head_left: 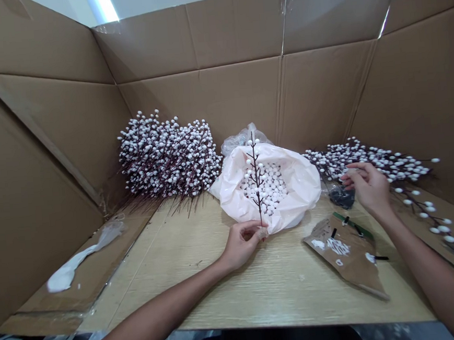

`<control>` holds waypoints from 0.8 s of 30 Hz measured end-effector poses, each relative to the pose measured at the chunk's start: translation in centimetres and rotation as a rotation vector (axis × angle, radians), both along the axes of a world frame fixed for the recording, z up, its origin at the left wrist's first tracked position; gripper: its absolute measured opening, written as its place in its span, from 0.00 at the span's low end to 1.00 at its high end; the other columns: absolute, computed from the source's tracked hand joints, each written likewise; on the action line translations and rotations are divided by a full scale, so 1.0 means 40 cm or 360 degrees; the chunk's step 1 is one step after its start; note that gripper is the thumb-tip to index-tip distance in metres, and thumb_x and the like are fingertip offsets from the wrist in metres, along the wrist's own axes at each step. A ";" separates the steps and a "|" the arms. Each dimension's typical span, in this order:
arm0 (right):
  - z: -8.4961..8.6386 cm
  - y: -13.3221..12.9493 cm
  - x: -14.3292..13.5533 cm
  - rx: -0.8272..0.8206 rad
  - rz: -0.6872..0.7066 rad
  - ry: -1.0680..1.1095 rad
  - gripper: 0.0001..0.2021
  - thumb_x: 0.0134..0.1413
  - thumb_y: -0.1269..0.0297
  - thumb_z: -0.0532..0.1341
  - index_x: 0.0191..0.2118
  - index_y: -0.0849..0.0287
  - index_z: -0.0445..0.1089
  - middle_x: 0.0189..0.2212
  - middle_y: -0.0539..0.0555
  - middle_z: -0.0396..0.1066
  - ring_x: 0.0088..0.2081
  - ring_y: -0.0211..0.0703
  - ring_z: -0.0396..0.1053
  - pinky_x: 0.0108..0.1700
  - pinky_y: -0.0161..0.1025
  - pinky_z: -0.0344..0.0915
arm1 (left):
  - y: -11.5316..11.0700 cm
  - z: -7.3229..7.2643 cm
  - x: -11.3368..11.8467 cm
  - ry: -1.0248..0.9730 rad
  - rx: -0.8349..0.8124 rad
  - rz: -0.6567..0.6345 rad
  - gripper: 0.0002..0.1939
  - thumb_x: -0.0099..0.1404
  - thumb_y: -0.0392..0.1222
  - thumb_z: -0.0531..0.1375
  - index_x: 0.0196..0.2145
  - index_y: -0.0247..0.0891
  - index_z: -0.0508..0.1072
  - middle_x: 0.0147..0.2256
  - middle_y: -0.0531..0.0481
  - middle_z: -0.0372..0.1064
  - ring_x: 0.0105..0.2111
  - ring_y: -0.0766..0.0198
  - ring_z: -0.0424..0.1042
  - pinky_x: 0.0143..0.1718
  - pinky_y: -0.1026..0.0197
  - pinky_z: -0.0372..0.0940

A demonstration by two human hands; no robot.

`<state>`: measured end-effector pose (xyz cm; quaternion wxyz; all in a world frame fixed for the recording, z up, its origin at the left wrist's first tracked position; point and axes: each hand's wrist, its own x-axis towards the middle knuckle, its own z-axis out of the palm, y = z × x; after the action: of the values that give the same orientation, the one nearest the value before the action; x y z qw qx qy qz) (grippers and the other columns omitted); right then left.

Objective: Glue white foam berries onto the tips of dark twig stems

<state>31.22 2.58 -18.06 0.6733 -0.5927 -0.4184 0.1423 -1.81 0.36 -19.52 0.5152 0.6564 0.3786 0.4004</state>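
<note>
My left hand (245, 243) pinches the lower end of a dark brown twig (256, 181), which stands upright with a few white berries on its side shoots. Behind the twig lies an open pale plastic bag (302, 177) full of loose white berries. To the right, my right hand (367, 185) is raised near a heap of berry sprays (383, 158), with thumb and fingertips pressed together. What its fingertips hold, if anything, is too small to make out.
A large bundle of white-berry stems (166, 156) stands back left. Brown cardboard with white smears and black strips (347, 255) lies front right. Cardboard walls (236, 38) enclose the table (237, 300). A white plastic piece (68, 271) lies at left.
</note>
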 end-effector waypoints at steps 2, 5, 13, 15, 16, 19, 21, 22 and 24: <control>-0.003 0.002 0.004 0.0017 -0.0004 0.0002 0.09 0.48 0.56 0.59 0.35 0.53 0.65 0.23 0.51 0.68 0.23 0.43 0.64 0.25 0.41 0.62 | 0.000 -0.001 0.000 0.0000 0.0006 0.0007 0.15 0.56 0.46 0.64 0.35 0.29 0.77 0.26 0.46 0.74 0.26 0.64 0.70 0.33 0.63 0.64; -0.007 0.006 0.010 0.0049 -0.0004 0.0011 0.11 0.49 0.53 0.59 0.35 0.54 0.65 0.23 0.51 0.68 0.22 0.43 0.64 0.24 0.40 0.62 | 0.001 -0.002 0.000 -0.0007 0.0004 0.0015 0.16 0.56 0.47 0.64 0.35 0.30 0.78 0.26 0.46 0.75 0.26 0.64 0.71 0.32 0.63 0.64; -0.011 0.006 0.005 -0.0018 0.0006 -0.0026 0.15 0.47 0.47 0.61 0.33 0.53 0.64 0.24 0.51 0.69 0.23 0.43 0.65 0.24 0.40 0.62 | -0.002 -0.001 -0.002 0.0010 0.0007 0.0021 0.16 0.56 0.47 0.64 0.36 0.30 0.78 0.26 0.45 0.75 0.27 0.63 0.71 0.33 0.63 0.64; -0.008 0.003 0.001 -0.0034 0.0001 -0.0044 0.15 0.46 0.48 0.62 0.33 0.53 0.64 0.23 0.51 0.68 0.23 0.44 0.65 0.24 0.40 0.63 | -0.002 -0.001 -0.002 0.0011 0.0011 0.0011 0.16 0.56 0.47 0.64 0.36 0.29 0.78 0.26 0.45 0.75 0.27 0.63 0.71 0.33 0.63 0.64; -0.007 0.002 0.000 -0.0035 -0.0003 -0.0049 0.15 0.47 0.48 0.62 0.33 0.53 0.64 0.23 0.51 0.68 0.23 0.44 0.65 0.24 0.40 0.63 | -0.002 0.000 -0.002 0.0011 0.0010 0.0008 0.16 0.57 0.47 0.64 0.36 0.29 0.78 0.26 0.45 0.75 0.27 0.64 0.70 0.32 0.63 0.64; -0.005 0.001 -0.003 -0.0026 -0.0009 -0.0048 0.15 0.49 0.47 0.60 0.31 0.54 0.65 0.23 0.51 0.68 0.21 0.42 0.63 0.23 0.40 0.62 | -0.001 -0.001 -0.001 0.0008 0.0003 0.0010 0.17 0.57 0.47 0.64 0.36 0.29 0.78 0.26 0.45 0.75 0.27 0.64 0.70 0.32 0.63 0.64; -0.005 0.002 -0.002 -0.0015 -0.0009 -0.0038 0.15 0.49 0.47 0.59 0.31 0.55 0.66 0.23 0.51 0.68 0.21 0.41 0.63 0.23 0.40 0.63 | 0.000 -0.002 -0.001 0.0002 0.0004 0.0016 0.17 0.56 0.47 0.64 0.36 0.29 0.78 0.26 0.45 0.75 0.27 0.63 0.70 0.32 0.63 0.64; -0.006 0.003 -0.002 -0.0010 -0.0006 -0.0034 0.15 0.49 0.47 0.59 0.31 0.55 0.66 0.23 0.51 0.68 0.22 0.41 0.64 0.23 0.39 0.63 | 0.000 -0.003 -0.002 0.0000 0.0005 0.0021 0.17 0.56 0.47 0.64 0.36 0.29 0.78 0.26 0.45 0.75 0.27 0.63 0.71 0.32 0.63 0.64; -0.009 0.005 0.001 -0.0004 0.0003 -0.0028 0.15 0.49 0.47 0.59 0.32 0.55 0.66 0.23 0.50 0.68 0.22 0.41 0.64 0.23 0.39 0.63 | 0.000 -0.005 -0.002 -0.0002 0.0005 0.0029 0.16 0.56 0.47 0.64 0.36 0.30 0.78 0.26 0.45 0.75 0.27 0.63 0.71 0.33 0.63 0.64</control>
<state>31.25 2.79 -18.42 0.6688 -0.5942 -0.4249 0.1382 -1.90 0.37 -19.71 0.5107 0.6535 0.3836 0.4062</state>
